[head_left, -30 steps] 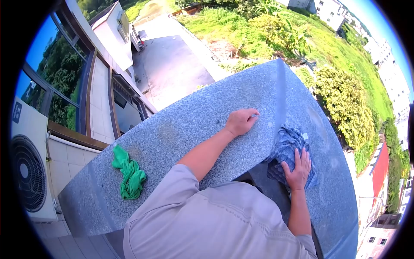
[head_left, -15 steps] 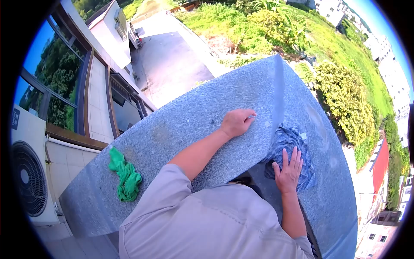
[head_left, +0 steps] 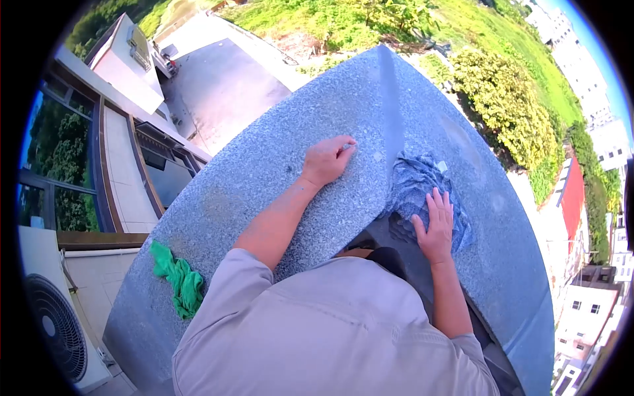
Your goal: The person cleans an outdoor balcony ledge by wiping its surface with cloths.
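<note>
My left hand (head_left: 328, 162) rests closed on the speckled grey stone ledge (head_left: 257, 165), left of its corner seam. Thumb and forefinger are pinched together, and a tiny pale bit shows at their tips, too small to name. With fingers stretched out, my right hand (head_left: 436, 228) lies flat on a crumpled blue cloth (head_left: 416, 181) to the right of the seam. A small white tag (head_left: 442, 166) sticks up from this cloth. Off to the left, beside my left sleeve, a bunched green cloth (head_left: 179, 280) lies on the ledge.
The ledge ends in a corner ahead of me, with a drop to a paved yard (head_left: 221, 92) and bushes (head_left: 505, 109) below. An air-conditioner unit (head_left: 56, 323) stands at lower left, beneath windows (head_left: 72, 158). Dark material (head_left: 380, 244) shows between my body and the ledge.
The camera view has shifted and turned, so the ledge corner and both hands appear further up and left. My left hand stays closed, and my right hand stays flat on the blue cloth.
</note>
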`<state>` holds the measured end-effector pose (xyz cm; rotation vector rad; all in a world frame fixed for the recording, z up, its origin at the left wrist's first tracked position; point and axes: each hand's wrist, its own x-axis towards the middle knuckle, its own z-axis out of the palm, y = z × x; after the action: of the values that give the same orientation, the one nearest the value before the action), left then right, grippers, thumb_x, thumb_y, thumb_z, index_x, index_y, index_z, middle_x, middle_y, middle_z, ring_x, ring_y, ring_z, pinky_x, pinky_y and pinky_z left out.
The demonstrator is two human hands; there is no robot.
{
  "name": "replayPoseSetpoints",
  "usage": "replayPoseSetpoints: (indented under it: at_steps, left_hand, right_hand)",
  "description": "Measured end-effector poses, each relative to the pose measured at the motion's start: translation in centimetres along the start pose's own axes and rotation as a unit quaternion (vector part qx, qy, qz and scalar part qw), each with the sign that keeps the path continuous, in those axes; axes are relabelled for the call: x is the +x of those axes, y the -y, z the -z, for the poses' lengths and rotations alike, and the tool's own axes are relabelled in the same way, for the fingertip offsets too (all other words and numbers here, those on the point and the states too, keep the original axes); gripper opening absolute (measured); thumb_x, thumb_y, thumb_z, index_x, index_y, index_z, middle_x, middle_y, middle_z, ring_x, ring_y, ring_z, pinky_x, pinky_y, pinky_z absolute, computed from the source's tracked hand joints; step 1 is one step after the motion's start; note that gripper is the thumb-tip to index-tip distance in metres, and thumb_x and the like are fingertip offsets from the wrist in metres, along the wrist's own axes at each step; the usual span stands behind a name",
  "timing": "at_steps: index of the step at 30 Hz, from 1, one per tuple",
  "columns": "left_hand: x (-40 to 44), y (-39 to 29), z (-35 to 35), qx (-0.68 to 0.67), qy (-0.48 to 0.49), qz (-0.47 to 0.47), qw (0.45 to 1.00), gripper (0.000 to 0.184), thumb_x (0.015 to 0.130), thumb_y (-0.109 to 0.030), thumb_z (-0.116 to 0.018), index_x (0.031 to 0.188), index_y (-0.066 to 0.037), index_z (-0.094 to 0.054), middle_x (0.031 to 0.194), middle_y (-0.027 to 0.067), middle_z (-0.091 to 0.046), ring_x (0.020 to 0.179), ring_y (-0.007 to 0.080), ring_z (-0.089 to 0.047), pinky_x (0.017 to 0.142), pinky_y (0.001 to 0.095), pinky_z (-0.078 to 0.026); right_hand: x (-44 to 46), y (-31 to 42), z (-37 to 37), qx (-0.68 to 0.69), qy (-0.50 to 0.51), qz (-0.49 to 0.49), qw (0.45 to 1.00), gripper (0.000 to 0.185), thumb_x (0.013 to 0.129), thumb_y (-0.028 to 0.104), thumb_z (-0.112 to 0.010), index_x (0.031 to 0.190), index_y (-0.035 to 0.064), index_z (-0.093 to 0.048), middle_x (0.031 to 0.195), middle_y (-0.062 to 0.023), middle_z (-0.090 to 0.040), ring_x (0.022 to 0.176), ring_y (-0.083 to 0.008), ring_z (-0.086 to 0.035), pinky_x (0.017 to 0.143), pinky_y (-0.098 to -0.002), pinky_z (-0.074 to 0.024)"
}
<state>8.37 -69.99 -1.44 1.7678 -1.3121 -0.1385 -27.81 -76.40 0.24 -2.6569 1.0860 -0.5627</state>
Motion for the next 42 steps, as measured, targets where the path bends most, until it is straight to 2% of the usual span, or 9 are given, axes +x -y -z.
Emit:
replayPoseSetpoints:
  at_steps: [3,6,9,12,22,30,37,39,42]
  left_hand:
    - [-0.1,-0.8,0.6,0.019,0.056,0.044,0.997,0.021,0.097,-0.025,-0.074,0.117,-0.020,-0.076,0.091,0.0062,-0.075,0.089,0.0288,-0.072,0.078,0.0439,-0.055]
    - [0.5,-0.4,0.6,0.069,0.021,-0.092,0.993,0.037,0.098,-0.032,-0.074,0.133,-0.021,-0.071,0.128,0.0102,-0.072,0.123,0.0316,-0.066,0.104,0.0474,-0.051]
    - [0.9,-1.1,-0.3,0.200,0.062,-0.129,0.969,0.054,0.100,-0.040,-0.072,0.150,-0.023,-0.060,0.164,0.0116,-0.049,0.154,0.0333,-0.042,0.128,0.0560,-0.030]
    - [1.3,-0.9,-0.9,0.226,0.163,-0.098,0.955,0.057,0.105,-0.049,-0.062,0.157,-0.026,-0.054,0.177,0.0117,-0.028,0.166,0.0322,-0.022,0.133,0.0612,-0.012]
    - [1.7,-1.7,-0.9,0.267,0.190,-0.087,0.941,0.052,0.107,-0.052,-0.056,0.155,-0.031,-0.055,0.176,0.0107,-0.032,0.165,0.0320,-0.025,0.133,0.0614,-0.013]
    - [2.0,-2.3,-0.6,0.264,0.179,-0.084,0.944,0.052,0.103,-0.053,-0.061,0.148,-0.027,-0.063,0.174,0.0088,-0.038,0.164,0.0290,-0.028,0.133,0.0582,-0.015]
    - [-1.4,-1.3,-2.5,0.280,0.078,-0.086,0.953,0.047,0.101,-0.038,-0.071,0.143,-0.017,-0.066,0.166,0.0133,-0.047,0.154,0.0352,-0.044,0.127,0.0586,-0.031]
    - [-5.2,-4.5,-2.9,0.227,0.034,-0.016,0.973,0.045,0.101,-0.032,-0.072,0.142,-0.014,-0.067,0.165,0.0178,-0.047,0.154,0.0401,-0.043,0.127,0.0592,-0.031]
    - [-11.7,-9.6,-1.6,0.247,0.084,-0.040,0.964,0.043,0.099,-0.026,-0.073,0.140,-0.013,-0.067,0.163,0.0198,-0.049,0.153,0.0413,-0.044,0.127,0.0602,-0.032]
  right_hand:
    - [-0.1,1.1,1.2,-0.130,0.027,-0.026,0.991,0.073,0.101,0.047,-0.069,0.161,0.0115,-0.049,0.173,-0.0152,-0.038,0.161,-0.0443,-0.027,0.129,-0.0657,-0.0163]
    - [-0.3,0.7,0.4,-0.103,0.039,-0.031,0.993,0.076,0.102,0.050,-0.065,0.165,0.0132,-0.044,0.176,-0.0159,-0.031,0.162,-0.0465,-0.023,0.128,-0.0683,-0.0144]
    - [0.3,0.8,-0.1,-0.146,0.074,-0.023,0.986,0.083,0.103,0.059,-0.059,0.169,0.0123,-0.037,0.180,-0.0188,-0.019,0.163,-0.0518,-0.014,0.127,-0.0715,-0.0115]
    - [1.0,1.4,-0.1,-0.154,0.106,-0.035,0.982,0.091,0.101,0.065,-0.060,0.170,0.0115,-0.034,0.179,-0.0220,-0.015,0.162,-0.0560,-0.010,0.124,-0.0761,-0.0100]
    - [5.5,0.4,-0.5,-0.093,0.153,0.006,0.984,0.097,0.097,0.073,-0.059,0.167,0.0096,-0.039,0.179,-0.0244,-0.010,0.161,-0.0596,0.000,0.122,-0.0801,0.0003]
    - [14.7,-2.0,-2.4,-0.055,0.144,0.142,0.978,0.088,0.095,0.079,-0.056,0.163,0.0241,-0.050,0.180,-0.0118,-0.019,0.166,-0.0462,-0.007,0.129,-0.0696,-0.0016]
    - [15.3,-2.4,-3.0,-0.036,0.107,0.151,0.982,0.088,0.091,0.079,-0.062,0.162,0.0299,-0.051,0.179,-0.0083,-0.026,0.165,-0.0432,-0.015,0.132,-0.0656,-0.0054]
    - [15.1,-2.7,-3.3,-0.030,0.091,0.151,0.984,0.088,0.090,0.078,-0.063,0.162,0.0299,-0.051,0.178,-0.0081,-0.028,0.166,-0.0421,-0.015,0.132,-0.0650,-0.0058]
    - [14.9,-2.9,-3.4,-0.021,0.089,0.155,0.984,0.086,0.092,0.079,-0.060,0.162,0.0296,-0.052,0.178,-0.0086,-0.029,0.166,-0.0424,-0.013,0.131,-0.0660,-0.0031]
